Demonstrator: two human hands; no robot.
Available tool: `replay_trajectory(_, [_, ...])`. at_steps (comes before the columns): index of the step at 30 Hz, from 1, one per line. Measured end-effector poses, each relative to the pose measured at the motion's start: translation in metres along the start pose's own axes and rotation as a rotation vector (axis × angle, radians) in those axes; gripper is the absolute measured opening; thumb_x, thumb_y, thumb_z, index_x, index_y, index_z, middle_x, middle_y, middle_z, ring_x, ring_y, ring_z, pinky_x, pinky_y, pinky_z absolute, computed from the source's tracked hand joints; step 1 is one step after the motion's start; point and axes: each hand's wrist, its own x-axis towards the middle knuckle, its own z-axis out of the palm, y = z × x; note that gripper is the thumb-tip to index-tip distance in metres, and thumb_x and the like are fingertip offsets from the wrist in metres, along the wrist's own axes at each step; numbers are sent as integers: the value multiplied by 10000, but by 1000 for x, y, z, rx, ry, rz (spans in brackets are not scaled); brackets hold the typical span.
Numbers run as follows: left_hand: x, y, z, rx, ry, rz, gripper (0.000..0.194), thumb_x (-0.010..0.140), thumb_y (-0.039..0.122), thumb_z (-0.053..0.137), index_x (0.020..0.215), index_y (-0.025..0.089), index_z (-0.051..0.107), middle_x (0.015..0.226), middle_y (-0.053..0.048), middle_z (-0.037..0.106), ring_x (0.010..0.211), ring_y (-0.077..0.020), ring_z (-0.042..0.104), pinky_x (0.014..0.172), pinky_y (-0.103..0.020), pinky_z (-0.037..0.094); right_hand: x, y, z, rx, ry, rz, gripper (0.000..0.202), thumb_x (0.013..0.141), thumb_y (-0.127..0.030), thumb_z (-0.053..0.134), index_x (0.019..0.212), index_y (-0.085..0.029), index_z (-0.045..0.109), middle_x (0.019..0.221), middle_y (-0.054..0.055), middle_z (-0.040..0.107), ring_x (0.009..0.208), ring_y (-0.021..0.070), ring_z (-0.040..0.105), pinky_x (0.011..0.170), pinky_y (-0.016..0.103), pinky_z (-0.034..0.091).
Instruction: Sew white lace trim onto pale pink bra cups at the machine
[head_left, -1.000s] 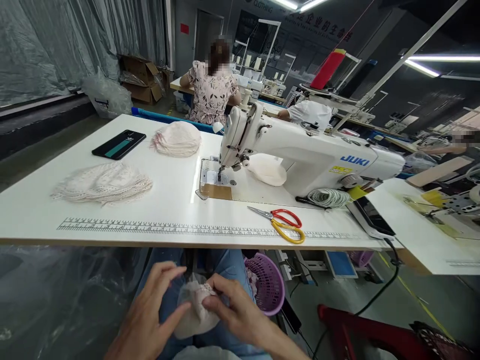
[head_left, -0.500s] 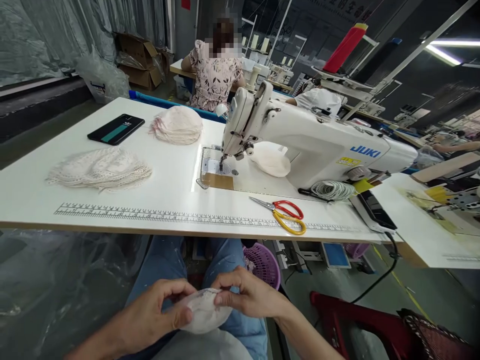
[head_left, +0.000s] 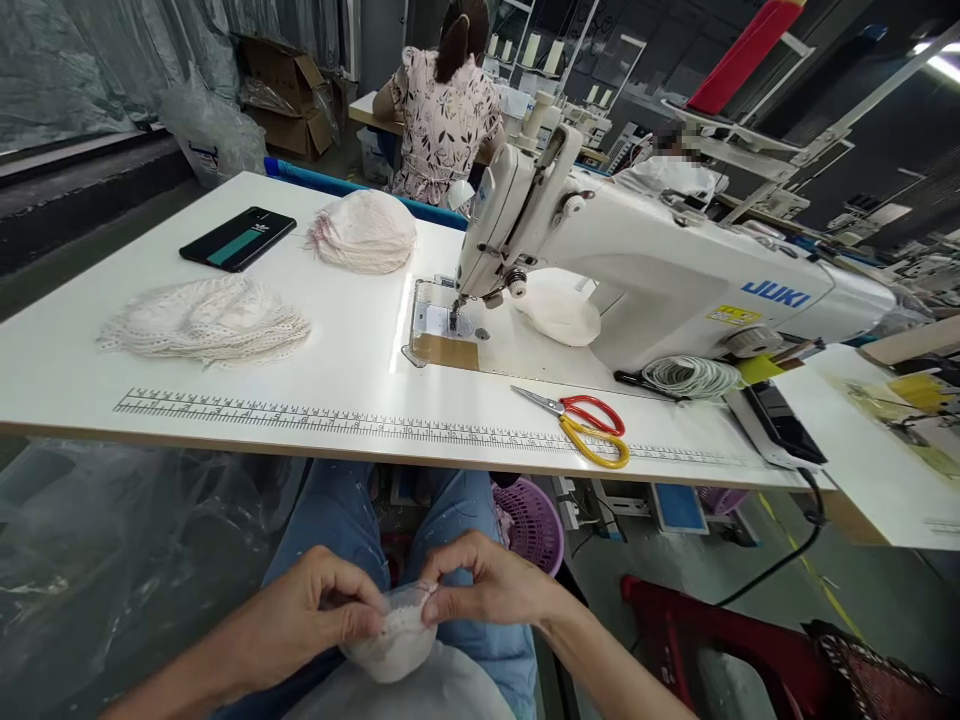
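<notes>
The left hand (head_left: 300, 618), open beside the sheer white fabric piece (head_left: 396, 648) a second ago, now pinches its edge, matching the right hand (head_left: 499, 592), so it's steadied from both sides above the lap. On the tabletop (head_left: 341, 350) I count two fabric stacks (head_left: 210, 325) (head_left: 365, 232), one phone (head_left: 238, 240), one pair of scissors (head_left: 557, 407), one JUKI sewing machine (head_left: 664, 240).

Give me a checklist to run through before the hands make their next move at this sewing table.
1. Left grip: ok, left hand pinches the white fabric piece.
2. Right grip: ok, right hand pinches the same piece.
3. Scissors off the printed ruler: not ok, they lie across it.
4. Black flat item apart from both fabric stacks: ok.
5. Presser foot raised: cannot tell, too small.
</notes>
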Motion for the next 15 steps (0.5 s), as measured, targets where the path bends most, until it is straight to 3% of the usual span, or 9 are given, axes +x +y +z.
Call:
replay_trajectory(7, [-1,-5,0,-22,-7,3,408,787,484,600,700,101,712,552,50,340,542,-94,270,485,-226,179,4,7,8,-28,60,-43,298,714,-422,742,747,-129,699,655,-9,597,605,107,521,577,206,408])
replay_trajectory(11, [-3,-5,1,-122,-46,-48,284,686,391,701,722,110,703,562,44,446,559,-99,343,511,-214,223,4,9,7,-7,58,2,315,709,-437,744,739,-128,689,661,-14,593,609,101,514,570,197,398])
replay_trajectory(15, [-3,-2,2,-31,-21,-81,211,702,315,664,701,114,728,539,43,467,547,-96,357,509,-214,229,2,6,5,11,45,35,340,700,-462,743,742,-128,695,674,-7,600,625,106,518,575,200,400])
